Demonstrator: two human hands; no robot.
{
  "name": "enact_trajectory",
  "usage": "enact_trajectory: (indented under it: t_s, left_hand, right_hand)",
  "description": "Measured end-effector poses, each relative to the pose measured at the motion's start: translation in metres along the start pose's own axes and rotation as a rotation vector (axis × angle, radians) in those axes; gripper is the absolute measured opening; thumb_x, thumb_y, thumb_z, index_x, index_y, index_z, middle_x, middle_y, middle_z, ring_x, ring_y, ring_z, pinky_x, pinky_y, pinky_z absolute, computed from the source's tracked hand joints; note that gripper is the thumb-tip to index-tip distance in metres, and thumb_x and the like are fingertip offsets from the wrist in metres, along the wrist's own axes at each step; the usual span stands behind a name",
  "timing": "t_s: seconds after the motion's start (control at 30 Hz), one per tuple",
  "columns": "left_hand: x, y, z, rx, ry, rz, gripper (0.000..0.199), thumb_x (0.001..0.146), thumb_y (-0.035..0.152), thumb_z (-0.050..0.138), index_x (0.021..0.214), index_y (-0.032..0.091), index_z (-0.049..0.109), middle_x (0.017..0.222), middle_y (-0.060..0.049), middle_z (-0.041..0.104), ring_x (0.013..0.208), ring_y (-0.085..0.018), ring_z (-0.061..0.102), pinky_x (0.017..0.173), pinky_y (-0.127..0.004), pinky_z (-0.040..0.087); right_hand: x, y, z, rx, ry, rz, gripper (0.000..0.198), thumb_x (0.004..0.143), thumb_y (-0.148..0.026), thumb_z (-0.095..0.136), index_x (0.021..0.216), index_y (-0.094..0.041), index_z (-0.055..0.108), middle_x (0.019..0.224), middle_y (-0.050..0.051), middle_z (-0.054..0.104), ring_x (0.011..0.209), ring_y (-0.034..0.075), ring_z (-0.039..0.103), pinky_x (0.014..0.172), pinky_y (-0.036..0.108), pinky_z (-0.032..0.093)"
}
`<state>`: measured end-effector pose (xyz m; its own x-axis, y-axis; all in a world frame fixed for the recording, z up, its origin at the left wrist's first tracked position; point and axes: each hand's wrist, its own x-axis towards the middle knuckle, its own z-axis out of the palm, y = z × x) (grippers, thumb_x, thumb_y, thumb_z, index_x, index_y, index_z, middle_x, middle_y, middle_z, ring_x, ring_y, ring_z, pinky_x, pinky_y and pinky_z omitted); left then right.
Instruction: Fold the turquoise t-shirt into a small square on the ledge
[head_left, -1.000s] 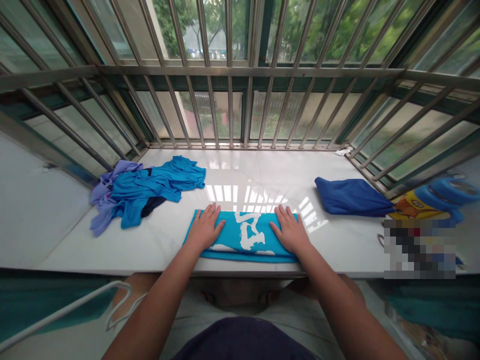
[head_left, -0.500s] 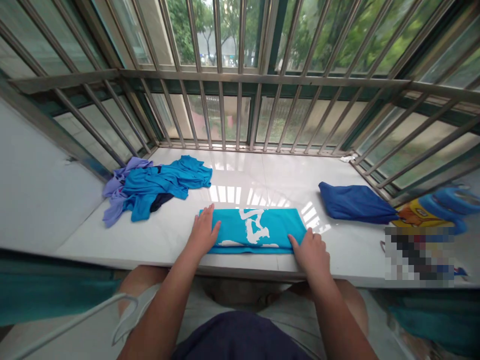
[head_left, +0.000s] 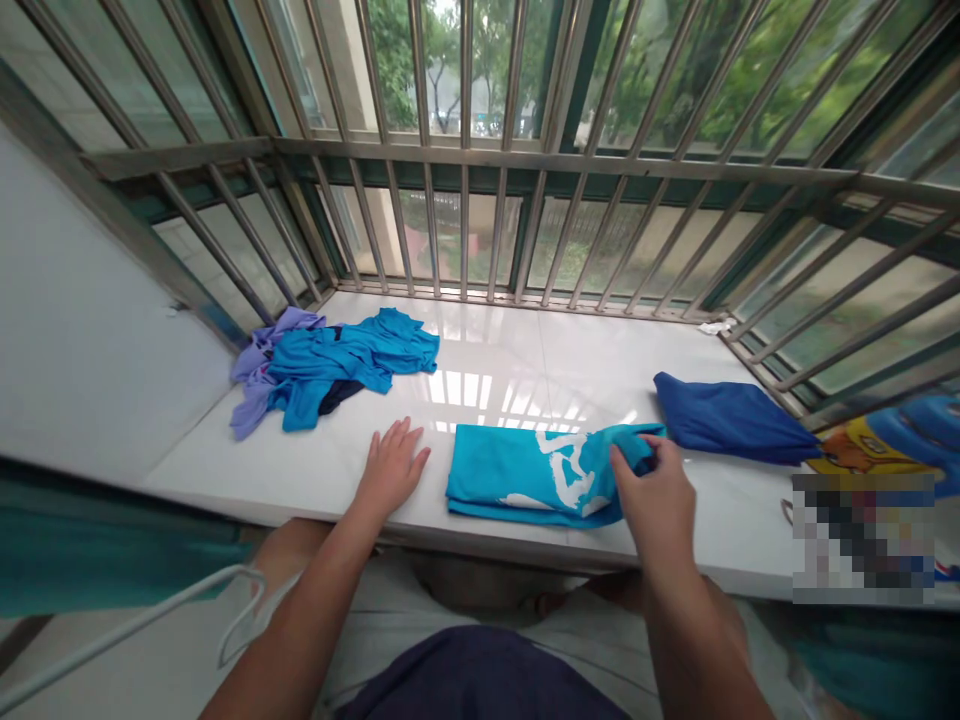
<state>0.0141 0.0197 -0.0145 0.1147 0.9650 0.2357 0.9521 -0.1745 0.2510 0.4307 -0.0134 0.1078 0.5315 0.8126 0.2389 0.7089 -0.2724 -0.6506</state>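
A turquoise folded garment [head_left: 499, 465] with a white print, perhaps a T-shirt, lies along the front of the white sill. My right hand [head_left: 660, 490] pinches its right end and lifts that edge, so the cloth bunches beneath the fingers. To the left of the garment, apart from it, my left hand [head_left: 391, 465] rests on the sill with fingers spread and holds nothing. Just beyond my right hand lies a dark blue folded cloth [head_left: 739, 418].
At the left, a pile of blue clothes [head_left: 352, 355] lies against a purple garment [head_left: 255, 400]. A yellow and blue item [head_left: 885, 440] stands at the right, beside a blurred-out patch. Metal window bars [head_left: 465, 220] close off the back of the white sill [head_left: 495, 330].
The turquoise garment has slid right, and its right end is now raised and bunched in my right hand. My left hand has let go of its left end. The view has shifted slightly.
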Motion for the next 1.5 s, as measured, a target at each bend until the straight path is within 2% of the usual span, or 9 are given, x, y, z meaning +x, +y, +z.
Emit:
enact_trajectory:
  t_s: [0.2, 0.33, 0.5, 0.77, 0.93, 1.17, 1.27, 1.4, 1.5]
  left_hand:
    - [0.000, 0.003, -0.008, -0.046, -0.038, 0.080, 0.043, 0.111, 0.040, 0.043, 0.144, 0.025, 0.067, 0.167, -0.013, 0.055, 0.156, -0.033, 0.049, 0.131, -0.066, 0.031]
    - [0.000, 0.004, -0.011, -0.064, -0.032, 0.080, 0.041, 0.111, 0.036, 0.043, 0.143, 0.025, 0.067, 0.166, -0.012, 0.056, 0.156, -0.032, 0.049, 0.131, -0.066, 0.032]
    - [-0.001, 0.005, -0.015, -0.154, -0.007, 0.097, 0.038, 0.112, 0.030, 0.040, 0.131, 0.026, 0.072, 0.155, -0.010, 0.067, 0.147, -0.028, 0.058, 0.129, -0.062, 0.035]
    - [-0.006, 0.012, -0.034, -0.275, -0.077, 0.310, 0.028, 0.106, 0.036, 0.056, 0.092, 0.024, 0.077, 0.102, -0.010, 0.078, 0.101, -0.027, 0.069, 0.092, -0.044, 0.054]
    - [-0.028, 0.027, -0.032, -0.461, -0.106, 0.291, 0.029, 0.107, 0.036, 0.054, 0.091, 0.024, 0.075, 0.088, -0.006, 0.076, 0.087, -0.023, 0.068, 0.085, -0.039, 0.052]
    - [-0.042, 0.032, -0.028, -0.533, -0.119, 0.242, 0.031, 0.106, 0.037, 0.055, 0.089, 0.025, 0.079, 0.088, -0.006, 0.080, 0.086, -0.024, 0.071, 0.086, -0.040, 0.052]
    - [-0.035, 0.028, -0.034, -0.643, -0.202, 0.255, 0.035, 0.106, 0.039, 0.054, 0.091, 0.026, 0.082, 0.089, -0.005, 0.082, 0.086, -0.023, 0.073, 0.087, -0.039, 0.054]
    - [-0.033, 0.024, -0.038, -0.810, -0.272, 0.203, 0.035, 0.106, 0.041, 0.053, 0.109, 0.027, 0.085, 0.104, -0.006, 0.085, 0.099, -0.024, 0.077, 0.097, -0.040, 0.058]
    - [-0.035, 0.025, -0.036, -0.897, -0.221, 0.044, 0.040, 0.107, 0.044, 0.051, 0.131, 0.025, 0.078, 0.125, -0.010, 0.082, 0.116, -0.027, 0.075, 0.102, -0.042, 0.059]
  right_hand:
    - [-0.087, -0.081, 0.092, 0.054, -0.276, -0.785, 0.030, 0.097, -0.013, 0.059, 0.122, -0.021, 0.074, 0.124, 0.013, 0.076, 0.114, 0.029, 0.068, 0.104, 0.042, 0.052]
    - [-0.135, -0.084, 0.133, -0.123, -0.525, -1.063, 0.041, 0.097, -0.016, 0.069, 0.136, -0.027, 0.071, 0.151, 0.013, 0.065, 0.134, 0.032, 0.061, 0.111, 0.048, 0.051]
    - [-0.146, -0.047, 0.126, -0.180, -0.512, -0.963, 0.068, 0.095, -0.024, 0.077, 0.159, -0.022, 0.055, 0.154, 0.017, 0.062, 0.133, 0.033, 0.061, 0.109, 0.047, 0.051]
    - [-0.134, -0.048, 0.133, -0.046, -0.463, -0.940, 0.024, 0.102, -0.022, 0.068, 0.123, -0.027, 0.078, 0.117, 0.009, 0.079, 0.106, 0.027, 0.070, 0.094, 0.040, 0.055]
    - [-0.127, -0.066, 0.129, 0.245, -0.380, -0.690, 0.032, 0.109, -0.022, 0.049, 0.126, -0.022, 0.077, 0.114, 0.010, 0.079, 0.108, 0.025, 0.073, 0.099, 0.037, 0.058]
    - [-0.148, -0.046, 0.146, 0.040, -0.516, -1.052, 0.064, 0.099, -0.030, 0.067, 0.158, -0.007, 0.057, 0.164, 0.024, 0.052, 0.152, 0.036, 0.052, 0.128, 0.056, 0.040]
    - [-0.152, -0.038, 0.159, -0.027, -0.508, -1.058, 0.075, 0.096, -0.032, 0.071, 0.161, -0.001, 0.050, 0.170, 0.027, 0.042, 0.159, 0.037, 0.043, 0.130, 0.055, 0.039]
    - [-0.142, -0.044, 0.162, 0.071, -0.504, -0.867, 0.049, 0.102, -0.024, 0.062, 0.150, -0.014, 0.067, 0.152, 0.019, 0.066, 0.140, 0.031, 0.065, 0.120, 0.047, 0.051]
    - [-0.124, -0.053, 0.144, 0.244, -0.452, -0.474, 0.041, 0.112, -0.042, 0.049, 0.133, -0.019, 0.076, 0.121, 0.015, 0.082, 0.111, 0.029, 0.079, 0.096, 0.040, 0.062]
